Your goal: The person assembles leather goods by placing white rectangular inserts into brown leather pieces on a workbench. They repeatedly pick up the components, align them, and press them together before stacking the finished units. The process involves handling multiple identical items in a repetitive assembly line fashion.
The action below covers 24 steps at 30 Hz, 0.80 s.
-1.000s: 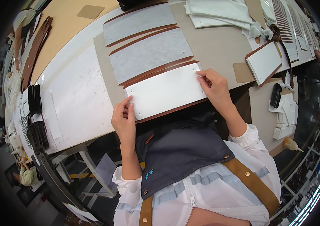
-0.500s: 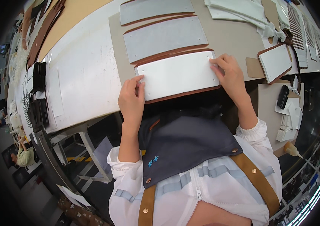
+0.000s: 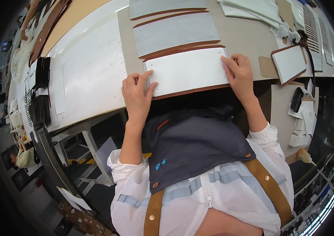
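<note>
Close to the table's front edge lies a curved white panel point(image 3: 188, 71) with small holes near its ends. It rests over a brown leather piece point(image 3: 192, 92) whose strip shows along the near edge. My left hand point(image 3: 136, 93) grips the panel's left end, its index finger at the upper corner and its thumb lower down. At the right end, my right hand point(image 3: 241, 76) holds the edge with thumb and index finger. Beyond it are a grey panel point(image 3: 177, 33) with brown edges and another grey panel point(image 3: 167, 4), partly cut off by the frame.
A beige board point(image 3: 241, 39) lies under the panels on the white table point(image 3: 92, 55). Black strips point(image 3: 41, 92) stack at left. On the right are a brown-edged white panel point(image 3: 289, 63), white sheets point(image 3: 249, 8) and a lower shelf point(image 3: 279, 118) with a black case point(image 3: 296, 99).
The view has shifted slightly, with the panels higher in the picture. My left index finger and thumb have spread farther apart along the panel's end. My right hand stays at its end.
</note>
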Tool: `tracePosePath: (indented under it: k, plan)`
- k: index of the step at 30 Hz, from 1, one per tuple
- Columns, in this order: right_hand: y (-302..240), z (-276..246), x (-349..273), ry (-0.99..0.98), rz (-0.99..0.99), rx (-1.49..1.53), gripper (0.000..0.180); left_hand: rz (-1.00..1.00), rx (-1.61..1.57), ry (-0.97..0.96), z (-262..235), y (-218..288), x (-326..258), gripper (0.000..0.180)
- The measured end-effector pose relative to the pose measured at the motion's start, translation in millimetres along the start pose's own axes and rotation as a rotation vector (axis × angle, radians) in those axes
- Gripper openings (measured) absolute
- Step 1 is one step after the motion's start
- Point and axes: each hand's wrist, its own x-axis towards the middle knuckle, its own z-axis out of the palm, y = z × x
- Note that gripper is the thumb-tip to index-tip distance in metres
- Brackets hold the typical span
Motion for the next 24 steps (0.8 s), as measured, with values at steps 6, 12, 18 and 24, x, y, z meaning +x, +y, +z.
tracePosePath:
  k: [6,12,18,24]
  plan:
    - [-0.2,-7.3,4.5,-0.028,0.075,0.062,0.032,0.112,0.045,0.052,-6.0,18.1,11.3,0.048]
    - [-57.9,37.6,11.9,-0.178,-0.088,0.002,0.051,0.257,-0.033,-0.026,51.7,51.0,26.4,0.055]
    - [-68.5,41.3,9.5,-0.306,-0.125,-0.138,0.064,0.248,0.231,-0.163,54.3,51.8,23.0,0.062]
    - [-46.6,23.2,-1.2,-0.286,-0.015,-0.132,0.079,0.226,0.23,-0.184,36.1,33.9,10.7,0.077]
